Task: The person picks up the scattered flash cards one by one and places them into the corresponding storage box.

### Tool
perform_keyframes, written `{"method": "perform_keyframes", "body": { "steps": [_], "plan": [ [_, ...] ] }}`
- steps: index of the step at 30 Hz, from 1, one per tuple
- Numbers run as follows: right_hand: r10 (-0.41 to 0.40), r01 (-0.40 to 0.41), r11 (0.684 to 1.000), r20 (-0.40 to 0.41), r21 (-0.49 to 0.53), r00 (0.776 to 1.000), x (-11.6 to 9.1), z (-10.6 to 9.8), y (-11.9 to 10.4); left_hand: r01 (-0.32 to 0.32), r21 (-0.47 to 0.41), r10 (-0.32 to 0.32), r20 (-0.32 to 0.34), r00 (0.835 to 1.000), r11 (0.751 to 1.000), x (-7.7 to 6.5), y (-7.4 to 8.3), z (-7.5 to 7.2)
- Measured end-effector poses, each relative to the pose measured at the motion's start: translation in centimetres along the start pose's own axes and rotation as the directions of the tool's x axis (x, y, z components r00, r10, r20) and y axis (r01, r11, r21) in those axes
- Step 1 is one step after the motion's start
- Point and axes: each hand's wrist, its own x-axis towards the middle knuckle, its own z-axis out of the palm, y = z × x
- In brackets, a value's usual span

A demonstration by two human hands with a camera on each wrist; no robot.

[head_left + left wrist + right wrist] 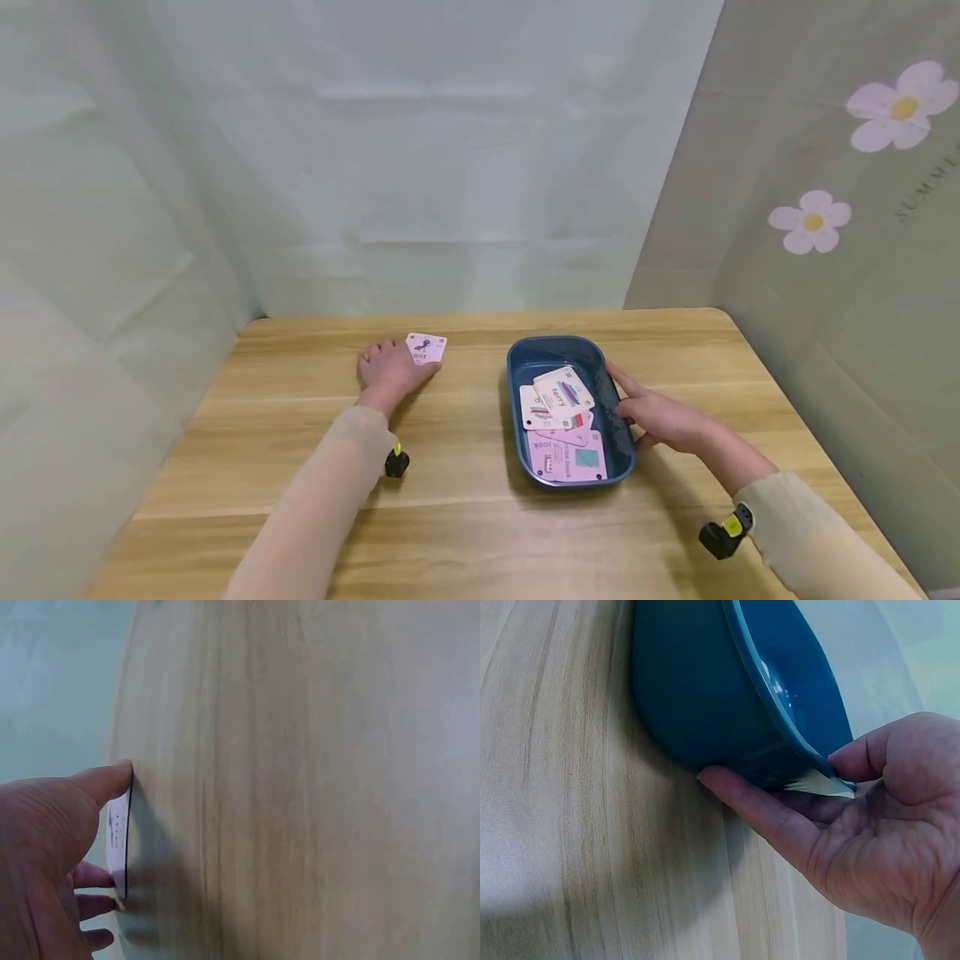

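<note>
Toward the back left of the table, my left hand [390,371] holds a white picture card [425,347] with an ant on it. In the left wrist view, thumb and fingers span this card [118,836] from edge to edge, and it casts a shadow on the wood. My right hand [663,417] grips the right side of a dark blue rectangular tray [555,340]. Up close in the right wrist view, the thumb is at the tray's rim [761,682] and the fingers lie along its outer wall. Several overlapping cards, a ferry card [564,393] uppermost, lie inside the tray.
Both hands work over a wooden table [457,533]. Pale curtains [450,167] hang behind its back edge and along both sides, the right one [862,333] printed with flowers. Dark wrist cameras [723,533] are strapped over the sleeves.
</note>
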Motion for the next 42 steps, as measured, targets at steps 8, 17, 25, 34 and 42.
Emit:
{"method": "perform_keyframes", "body": {
  "steps": [8,17,25,34,42],
  "plan": [
    [-0.004,0.003,1.000,-0.010,-0.009,1.000,-0.2,-0.4,0.4,-0.054,-0.074,0.056,0.038,0.998,0.996,0.2,0.0,-0.6],
    [-0.002,0.002,1.000,-0.010,0.006,1.000,-0.7,-0.4,0.7,-0.021,-0.103,0.024,0.027,0.999,0.994,0.0,-0.2,-0.5],
    [-0.020,0.020,1.000,-0.013,-0.003,1.000,-0.7,-0.5,0.7,-0.003,-0.092,0.002,-0.011,1.000,0.996,0.0,-0.1,-0.5],
    [-0.028,0.028,1.000,-0.010,-0.014,1.000,-0.5,-1.1,0.3,0.020,-0.084,-0.020,0.000,1.000,0.996,1.0,0.2,-1.0],
    [-0.025,0.024,0.999,-0.007,-0.025,1.000,-0.3,-1.4,-0.1,0.014,-0.119,-0.015,-0.006,1.000,0.993,1.3,0.4,-1.1]
  ]
}}
